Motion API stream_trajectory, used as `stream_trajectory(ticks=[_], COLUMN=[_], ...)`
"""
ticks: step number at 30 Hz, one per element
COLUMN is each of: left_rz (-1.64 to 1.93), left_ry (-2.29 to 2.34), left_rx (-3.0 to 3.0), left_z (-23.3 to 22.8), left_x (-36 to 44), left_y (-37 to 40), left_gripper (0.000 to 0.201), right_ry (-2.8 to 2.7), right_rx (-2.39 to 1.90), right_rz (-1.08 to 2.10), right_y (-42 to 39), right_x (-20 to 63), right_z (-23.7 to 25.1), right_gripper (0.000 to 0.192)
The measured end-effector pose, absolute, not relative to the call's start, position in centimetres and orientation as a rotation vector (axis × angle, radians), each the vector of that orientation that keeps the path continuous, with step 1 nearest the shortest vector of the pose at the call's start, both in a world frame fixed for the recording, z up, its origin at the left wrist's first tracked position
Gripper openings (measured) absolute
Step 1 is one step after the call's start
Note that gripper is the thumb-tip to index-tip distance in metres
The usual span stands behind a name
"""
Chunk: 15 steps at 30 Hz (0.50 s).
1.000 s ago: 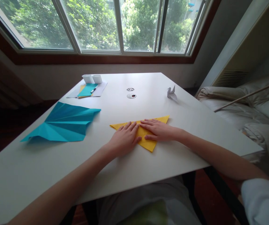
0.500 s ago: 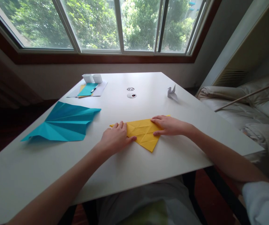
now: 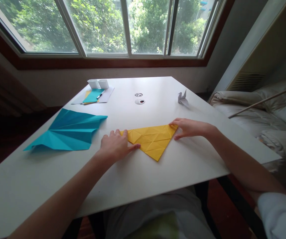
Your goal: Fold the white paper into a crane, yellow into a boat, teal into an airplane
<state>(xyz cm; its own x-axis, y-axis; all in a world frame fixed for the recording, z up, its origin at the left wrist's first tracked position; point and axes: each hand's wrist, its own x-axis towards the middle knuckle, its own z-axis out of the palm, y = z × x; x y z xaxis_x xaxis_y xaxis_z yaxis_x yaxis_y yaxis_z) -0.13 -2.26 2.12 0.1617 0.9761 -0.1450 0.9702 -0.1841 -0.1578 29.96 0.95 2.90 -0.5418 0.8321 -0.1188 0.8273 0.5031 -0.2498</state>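
Note:
A sheet of yellow origami paper [image 3: 154, 139], folded into a triangle and crossed by creases, lies on the white table with one point towards me. My left hand [image 3: 115, 143] rests over its left corner, fingers stretched out and the thumb lying along the lower left edge. At the opposite end, my right hand [image 3: 187, 127] has its fingertips on the right corner, with the thumb apart from the fingers and touching down just off the paper. Both hands are open. The left corner is partly hidden under my fingers.
A creased blue paper [image 3: 70, 131] lies on the left of the table [image 3: 123, 181]. Behind it are stacked coloured sheets [image 3: 93, 96], a pen [image 3: 100, 94] and white folded paper boxes [image 3: 98, 84]. A small paper bird [image 3: 182, 97] stands at the right, near round table inserts [image 3: 140, 101].
My right hand has slid right and slightly away from me to the paper's right corner. My left hand has shifted left, and the yellow paper has moved slightly left with more of it showing.

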Motion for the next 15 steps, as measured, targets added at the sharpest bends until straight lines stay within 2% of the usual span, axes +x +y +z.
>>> stream_trajectory(ticks=[4,12,15], left_rz=[0.348,0.327,0.255], left_ry=[-1.883,-1.801,-1.805], left_rx=[-2.493,-2.659,-2.704], left_z=[2.0,1.8,2.0], left_x=[-1.9,-3.8,-4.1], left_y=[-1.0,1.0,1.4], left_gripper=[0.089,0.085,0.077], right_ry=[-2.746,-2.811,-2.742], right_rx=[-1.224,-0.994,-0.954], right_rz=[0.501,0.566,0.652], right_y=[0.8,-0.1,-0.5], right_x=[29.3,27.5,27.3], right_z=[3.0,3.6,4.0], right_gripper=[0.060,0.026,0.022])
